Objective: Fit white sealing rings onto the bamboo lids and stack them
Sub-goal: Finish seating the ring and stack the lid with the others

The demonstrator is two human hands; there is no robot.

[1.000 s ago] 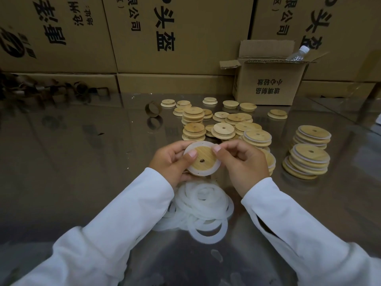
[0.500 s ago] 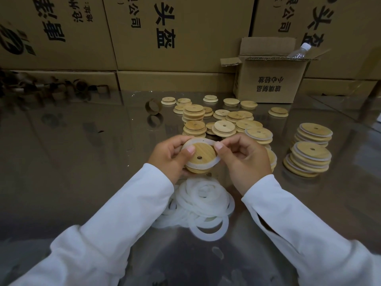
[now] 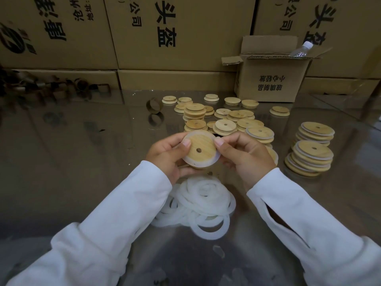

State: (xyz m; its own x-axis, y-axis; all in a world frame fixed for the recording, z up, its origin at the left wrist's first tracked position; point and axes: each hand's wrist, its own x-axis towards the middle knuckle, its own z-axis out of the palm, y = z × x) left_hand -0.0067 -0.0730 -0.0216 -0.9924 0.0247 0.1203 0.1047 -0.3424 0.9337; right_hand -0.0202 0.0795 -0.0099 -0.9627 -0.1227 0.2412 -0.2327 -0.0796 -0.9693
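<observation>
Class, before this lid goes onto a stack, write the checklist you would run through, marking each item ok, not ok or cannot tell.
1. The left hand and right hand both grip the lid: ok.
2. The ring is round the lid, white showing above and below: ok.
3. The ring is seated under the thumbs: cannot tell, hidden.
4. The nearest stack on the right has a bare top: ok.
5. More loose rings lie on the table for the next lid: ok.
</observation>
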